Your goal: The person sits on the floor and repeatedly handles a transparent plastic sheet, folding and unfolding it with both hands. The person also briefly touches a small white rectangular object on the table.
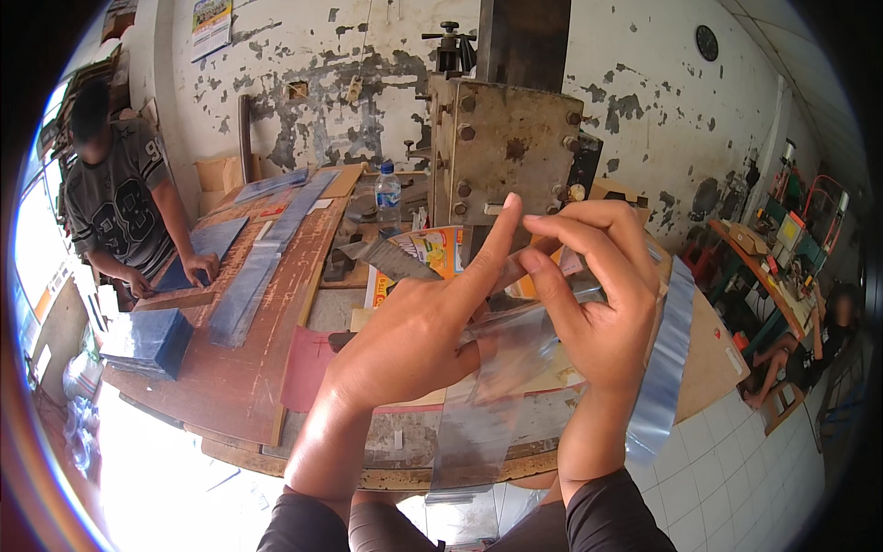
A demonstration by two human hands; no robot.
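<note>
A clear plastic strip (474, 437) hangs between my hands, over the bench edge toward my lap. My left hand (400, 336) is closed at the strip's left side. Its index finger stretches up and away, and the thumb lies behind the film. On the other side my right hand (602, 294) bends thumb and fingers in at the strip's upper part; the exact contact is partly hidden. Beyond both hands stands a rusty metal press (506, 143) with large bolts. An orange and yellow printed sheet (437, 247) lies in front of it.
Bluish plastic strips (664, 368) lie right of my right arm. On the left table (230, 368) are long clear strips (244, 299) and a stack of plastic pieces (152, 342); a co-worker (120, 207) handles sheets there. A water bottle (387, 195) stands near the press. Another person (819, 345) sits far right.
</note>
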